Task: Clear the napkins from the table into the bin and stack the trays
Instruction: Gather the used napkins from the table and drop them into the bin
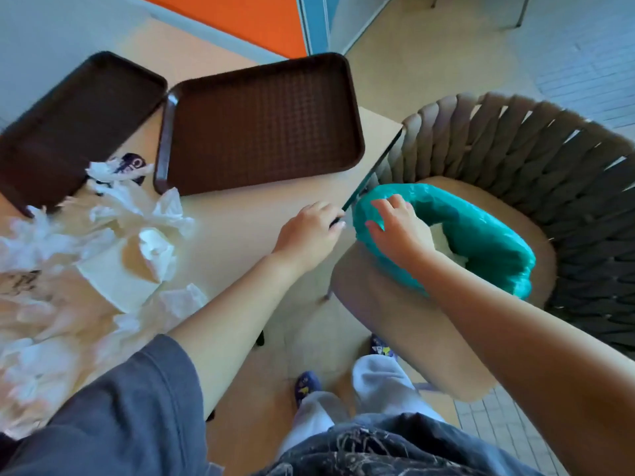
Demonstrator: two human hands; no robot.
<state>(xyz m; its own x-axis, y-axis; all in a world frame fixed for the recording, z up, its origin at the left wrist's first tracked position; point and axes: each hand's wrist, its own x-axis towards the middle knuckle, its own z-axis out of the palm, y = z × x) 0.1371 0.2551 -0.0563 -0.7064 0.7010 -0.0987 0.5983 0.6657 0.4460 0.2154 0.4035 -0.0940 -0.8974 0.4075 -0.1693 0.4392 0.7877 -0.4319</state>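
Two dark brown trays lie side by side on the table (240, 214): one tray (264, 125) in the middle, the other tray (72, 121) at the left. Crumpled white napkins (137, 228) are scattered over the table's left part. A bin lined with a teal bag (481, 235) stands on a chair beside the table's right edge, with white paper inside. My left hand (312, 228) rests on the table's right edge, fingers curled over it. My right hand (398, 228) lies with spread fingers on the bin's near rim, holding nothing.
A woven dark chair (549, 159) surrounds the bin at the right. A dark printed wrapper (132, 164) lies between the trays. My legs and slippers (307, 386) stand on the floor below the table's corner.
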